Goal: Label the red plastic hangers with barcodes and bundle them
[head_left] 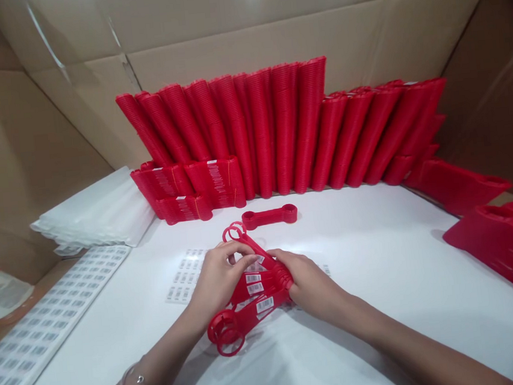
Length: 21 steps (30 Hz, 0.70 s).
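A fanned bundle of flat red plastic pieces [248, 299] with ring-shaped ends and white barcode labels lies on the white table [382, 277]. My left hand [219, 278] is closed over the bundle's upper left side. My right hand [304, 282] grips its right end, fingers curled round the pieces. A single red piece [270, 216] lies flat just beyond the bundle. A sheet of barcode stickers [184, 279] lies under and left of my left hand.
Tall rows of stacked red pieces [278, 130] lean against the cardboard wall at the back. More red stacks [510, 240] lie at the right edge. Clear plastic bags [99, 213] and long barcode sticker sheets [46, 324] sit at the left.
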Tool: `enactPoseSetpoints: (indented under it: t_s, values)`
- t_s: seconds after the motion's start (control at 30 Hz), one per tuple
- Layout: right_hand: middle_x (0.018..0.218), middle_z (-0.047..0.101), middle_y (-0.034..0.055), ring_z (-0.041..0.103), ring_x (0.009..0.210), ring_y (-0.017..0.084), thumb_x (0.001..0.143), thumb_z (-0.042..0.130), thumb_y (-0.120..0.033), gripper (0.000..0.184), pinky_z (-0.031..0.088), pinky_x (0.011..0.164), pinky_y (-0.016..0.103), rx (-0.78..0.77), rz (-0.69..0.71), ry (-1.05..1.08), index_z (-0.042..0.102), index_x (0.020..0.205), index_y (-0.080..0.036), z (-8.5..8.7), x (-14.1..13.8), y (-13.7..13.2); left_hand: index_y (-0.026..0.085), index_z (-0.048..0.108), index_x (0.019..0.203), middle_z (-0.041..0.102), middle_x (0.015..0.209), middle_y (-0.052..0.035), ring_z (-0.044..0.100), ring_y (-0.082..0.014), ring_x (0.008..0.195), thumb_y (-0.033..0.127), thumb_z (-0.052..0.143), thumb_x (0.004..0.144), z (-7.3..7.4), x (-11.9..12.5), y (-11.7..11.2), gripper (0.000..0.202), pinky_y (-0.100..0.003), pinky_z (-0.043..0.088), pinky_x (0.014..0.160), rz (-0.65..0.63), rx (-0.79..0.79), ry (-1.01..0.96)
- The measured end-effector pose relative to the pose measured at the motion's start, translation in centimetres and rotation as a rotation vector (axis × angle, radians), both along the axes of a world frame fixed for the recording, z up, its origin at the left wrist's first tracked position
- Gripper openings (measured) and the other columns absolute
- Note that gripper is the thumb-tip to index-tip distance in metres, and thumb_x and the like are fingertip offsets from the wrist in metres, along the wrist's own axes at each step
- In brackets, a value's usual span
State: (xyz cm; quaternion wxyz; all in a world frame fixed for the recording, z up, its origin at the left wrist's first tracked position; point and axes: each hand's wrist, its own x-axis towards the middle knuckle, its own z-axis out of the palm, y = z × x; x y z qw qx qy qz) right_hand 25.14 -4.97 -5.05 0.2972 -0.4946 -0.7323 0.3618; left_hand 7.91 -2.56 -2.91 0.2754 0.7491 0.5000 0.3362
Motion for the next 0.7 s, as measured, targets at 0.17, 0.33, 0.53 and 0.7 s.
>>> enactPoseSetpoints:
  t_s: [0.17, 0.33, 0.53, 0.7]
  values:
    - [0.088, 0.062, 0.0035, 0.056, 0.074, 0.016, 0.06, 0.039, 0.0, 0.049, 0.041, 0.059, 0.025, 0.019, 0.002, -0.02, 0.054, 0.101, -0.021, -0.1, 0.0, 0.0, 0.021, 0.062, 0.075, 0.064, 0.079, 0.0014, 0.054, -0.0154, 0.074, 0.026, 0.052, 0.08, -0.5, 0.3, 0.1, 0.012, -0.028, 0.039, 0.068, -0.005, 0.1, 0.058]
    - [0.09, 0.061, 0.0035, 0.055, 0.077, 0.017, 0.06, 0.039, 0.001, 0.045, 0.042, 0.064, 0.027, 0.066, 0.016, -0.017, 0.055, 0.096, -0.021, -0.3, -0.1, 0.0, 0.019, 0.055, 0.078, 0.059, 0.081, -0.0002, 0.049, -0.0165, 0.077, 0.022, 0.048, 0.083, -1.1, 0.4, 0.0, 0.009, -0.031, 0.038, 0.07, -0.034, 0.237, 0.222]
    - [0.09, 0.061, 0.0029, 0.055, 0.077, 0.018, 0.063, 0.039, 0.0, 0.043, 0.043, 0.066, 0.029, 0.075, 0.024, 0.008, 0.056, 0.095, -0.022, -0.2, -0.3, -0.2, 0.02, 0.051, 0.093, 0.052, 0.091, -0.0031, 0.046, -0.019, 0.083, 0.027, 0.048, 0.084, -1.2, 0.0, 0.3, 0.012, -0.035, 0.04, 0.073, 0.011, 0.344, 0.377]
    - [0.097, 0.062, 0.0033, 0.057, 0.081, 0.018, 0.067, 0.043, -0.004, 0.045, 0.046, 0.068, 0.03, 0.044, 0.077, 0.067, 0.055, 0.105, -0.024, 0.5, -0.4, -0.4, 0.023, 0.051, 0.101, 0.043, 0.097, -0.0031, 0.049, -0.0133, 0.074, 0.034, 0.056, 0.078, -0.9, -1.7, 1.4, 0.026, -0.03, 0.045, 0.07, 0.13, 0.271, 0.128]
